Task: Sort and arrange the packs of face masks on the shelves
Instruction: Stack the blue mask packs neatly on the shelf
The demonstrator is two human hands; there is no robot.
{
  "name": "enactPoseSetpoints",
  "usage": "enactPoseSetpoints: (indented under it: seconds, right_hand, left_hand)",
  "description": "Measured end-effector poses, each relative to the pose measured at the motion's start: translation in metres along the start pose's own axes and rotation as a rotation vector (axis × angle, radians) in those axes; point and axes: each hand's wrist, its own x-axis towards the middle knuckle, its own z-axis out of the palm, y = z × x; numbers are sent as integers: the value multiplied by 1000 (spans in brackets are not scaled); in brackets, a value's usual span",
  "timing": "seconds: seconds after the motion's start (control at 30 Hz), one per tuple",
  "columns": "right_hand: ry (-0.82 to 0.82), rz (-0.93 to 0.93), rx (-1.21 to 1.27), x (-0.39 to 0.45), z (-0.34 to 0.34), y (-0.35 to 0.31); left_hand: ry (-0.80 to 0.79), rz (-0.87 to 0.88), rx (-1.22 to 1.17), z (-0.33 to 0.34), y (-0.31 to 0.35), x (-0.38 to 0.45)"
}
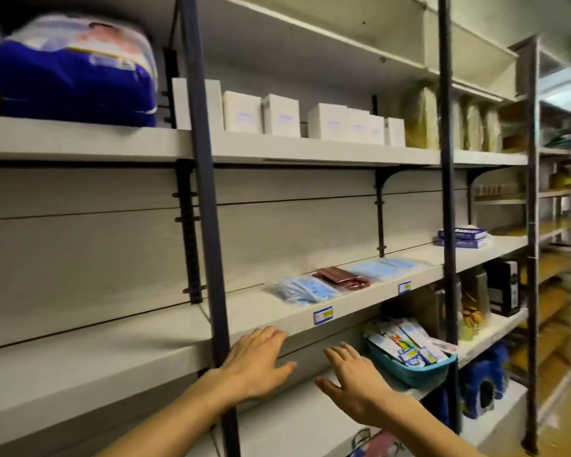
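White shelving on dark metal uprights fills the view, running from near left to far right in a store aisle. On the middle shelf, three lots of face masks lie flat in a row just behind its front edge: a clear pack of patterned light-blue masks nearest, a dark red pack touching it on the right, and a pale-blue pack farther right. All three are soft with blur, so how many masks each holds cannot be made out. Two small blue-and-white price labels are stuck to the shelf's front edge below them.

Both hands are held out below that shelf, holding nothing. The left hand has its fingers spread and only slightly bent, fingertips at the shelf's front edge. The right hand is just beside it, fingers straight and splayed, near a teal basket of small printed boxes on the shelf below.

Farther right on the middle shelf sits a stack of two blue-and-white boxes. The shelf above carries about seven plain white boxes in a row, with a large blue-and-white plastic package at its left end, heavily blurred. Yellowish wrapped goods stand to the right of the boxes; their contents are hard to tell. At the bottom edge, something pink and blue is cut off by the frame.
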Motion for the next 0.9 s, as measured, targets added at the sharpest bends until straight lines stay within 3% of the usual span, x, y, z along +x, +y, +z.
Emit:
enactPoseSetpoints:
  seconds: [0.13,0.33,0.5,0.77,0.9]
  right_hand:
    - [36,-14,-105,38,-7,43]
    - [84,-87,-184,125,-24,94]
    - [104,-109,-118,209,-44,122]
    - [-16,-153,-57,297,-40,123]
    - [-72,-266,-32,331,-26,130]
  left_hand:
    - [-73,-68,28,4,-2,67]
    - [-49,-167,40,25,-29,171]
    - [-61,-256,54,46,-57,236]
    - [64,-568,-289,82,-84,297]
    - [114,-667,-333,91,-90,320]
